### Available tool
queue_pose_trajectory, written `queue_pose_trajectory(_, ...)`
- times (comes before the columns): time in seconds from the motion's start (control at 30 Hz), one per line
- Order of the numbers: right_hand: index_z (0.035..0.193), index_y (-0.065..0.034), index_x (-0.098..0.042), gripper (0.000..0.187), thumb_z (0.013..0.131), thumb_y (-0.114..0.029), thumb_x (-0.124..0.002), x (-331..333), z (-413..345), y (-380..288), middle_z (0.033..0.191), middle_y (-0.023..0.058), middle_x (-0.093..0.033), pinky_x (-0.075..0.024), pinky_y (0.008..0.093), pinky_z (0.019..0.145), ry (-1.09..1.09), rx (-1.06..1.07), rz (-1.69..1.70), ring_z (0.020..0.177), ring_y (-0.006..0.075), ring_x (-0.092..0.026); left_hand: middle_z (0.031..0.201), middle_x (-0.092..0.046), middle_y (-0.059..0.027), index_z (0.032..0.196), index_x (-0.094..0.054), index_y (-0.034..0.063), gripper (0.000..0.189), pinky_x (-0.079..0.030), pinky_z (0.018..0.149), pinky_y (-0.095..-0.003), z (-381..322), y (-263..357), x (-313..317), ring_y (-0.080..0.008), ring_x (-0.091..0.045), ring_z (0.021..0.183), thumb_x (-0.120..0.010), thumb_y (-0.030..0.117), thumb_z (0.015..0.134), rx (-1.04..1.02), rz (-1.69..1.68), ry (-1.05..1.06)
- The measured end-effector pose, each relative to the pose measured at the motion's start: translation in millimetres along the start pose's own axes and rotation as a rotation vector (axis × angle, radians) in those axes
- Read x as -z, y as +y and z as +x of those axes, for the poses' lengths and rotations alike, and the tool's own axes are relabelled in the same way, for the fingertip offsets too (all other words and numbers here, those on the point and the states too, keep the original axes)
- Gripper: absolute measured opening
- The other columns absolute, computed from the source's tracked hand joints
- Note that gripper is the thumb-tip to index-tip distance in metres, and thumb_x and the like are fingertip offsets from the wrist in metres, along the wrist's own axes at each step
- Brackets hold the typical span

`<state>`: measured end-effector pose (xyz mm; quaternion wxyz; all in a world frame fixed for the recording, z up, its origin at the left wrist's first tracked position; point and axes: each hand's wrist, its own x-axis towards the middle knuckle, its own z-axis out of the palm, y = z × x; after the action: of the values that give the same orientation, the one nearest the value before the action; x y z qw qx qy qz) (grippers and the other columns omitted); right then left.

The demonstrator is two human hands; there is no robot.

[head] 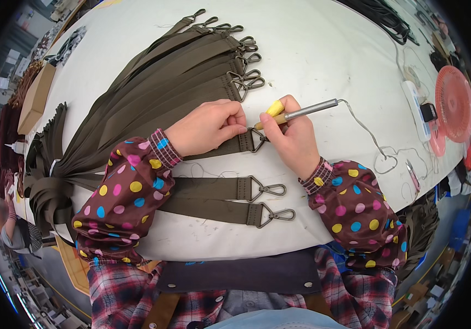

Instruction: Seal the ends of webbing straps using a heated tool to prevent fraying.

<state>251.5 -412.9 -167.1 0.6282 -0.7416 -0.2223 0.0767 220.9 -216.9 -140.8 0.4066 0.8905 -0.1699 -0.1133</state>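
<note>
My left hand [212, 127] lies over an olive-brown webbing strap [223, 151], thumb and forefinger pinched at its stitched end. A metal ring [259, 140] is sewn into that end; my right hand partly covers the hardware beyond it. My right hand [295, 135] holds a corded pen-like tool [311, 109] with a metal barrel and a tan section pointing at the strap's end. Its tip is hard to make out. Something yellow [275, 108] shows at the right fingers; whether it wraps a finger is unclear. Two finished-looking straps with swivel snap hooks [274, 189] lie nearer me.
A fanned bundle of similar straps [165, 70] spreads beyond my left hand, tied at a white band [54, 166]. Thread snips [413, 177], a white power strip [416, 111] and a pink fan [454, 103] are at right. A cardboard box [36, 98] stands at left; a person [11, 222] is beyond.
</note>
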Motion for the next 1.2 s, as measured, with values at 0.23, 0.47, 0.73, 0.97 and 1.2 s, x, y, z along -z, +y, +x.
queue_pose_trajectory(0.23,0.083,-0.0030,-0.042,0.025,0.086,-0.017,-0.063,-1.2,1.2,-0.9,0.062,0.0046,-0.055,-0.0402,0.0262,0.048,-0.073,0.012,-0.066,0.052,0.0100,-0.051,0.070,-0.048,-0.0012,0.088,-0.051,0.0023,0.011,-0.045,0.045,-0.0216,-2.8,5.8,2.6,-0.0066,-0.047,0.056,-0.057,0.012,0.091,0.157,-0.151,-0.012)
queue_pose_trajectory(0.47,0.083,-0.0026,-0.041,0.026,0.086,-0.017,-0.063,-1.8,1.5,-3.5,0.061,0.0070,-0.056,-0.0426,0.0284,0.049,-0.101,0.027,-0.136,0.052,0.0148,-0.055,0.068,-0.049,-0.0001,0.089,-0.051,0.0031,0.011,-0.043,0.045,-0.0217,-3.4,3.3,1.8,-0.0060,-0.046,0.055,-0.055,0.013,0.092,0.159,-0.174,-0.016)
queue_pose_trajectory(0.73,0.084,-0.0023,-0.041,0.027,0.087,-0.019,-0.062,-1.8,1.9,-3.5,0.061,0.0081,-0.056,-0.0426,0.0292,0.049,-0.113,0.034,-0.152,0.052,0.0168,-0.057,0.074,-0.054,-0.0057,0.089,-0.051,0.0017,0.015,-0.046,0.049,-0.0264,-3.8,5.5,2.9,-0.0127,-0.052,0.057,-0.055,0.016,0.091,0.156,-0.151,-0.022)
queue_pose_trajectory(0.97,0.082,-0.0023,-0.040,0.029,0.087,-0.019,-0.062,-2.4,1.6,-2.6,0.061,0.0083,-0.056,-0.0425,0.0295,0.049,-0.114,0.028,-0.166,0.053,0.0171,-0.056,0.076,-0.055,-0.0068,0.089,-0.051,0.0016,0.015,-0.046,0.052,-0.0271,-4.0,3.4,1.8,-0.0137,-0.053,0.058,-0.055,0.016,0.091,0.137,-0.126,-0.019)
queue_pose_trajectory(1.2,0.083,-0.0023,-0.041,0.027,0.087,-0.019,-0.062,-2.7,1.8,-0.9,0.061,0.0080,-0.055,-0.0428,0.0294,0.049,-0.081,0.079,-0.134,0.053,0.0175,-0.057,0.075,-0.052,-0.0034,0.094,-0.051,0.0026,0.013,-0.046,0.057,-0.0284,-9.4,-4.2,-7.1,-0.0114,-0.050,0.063,-0.057,0.014,0.091,-0.051,-0.008,0.258)
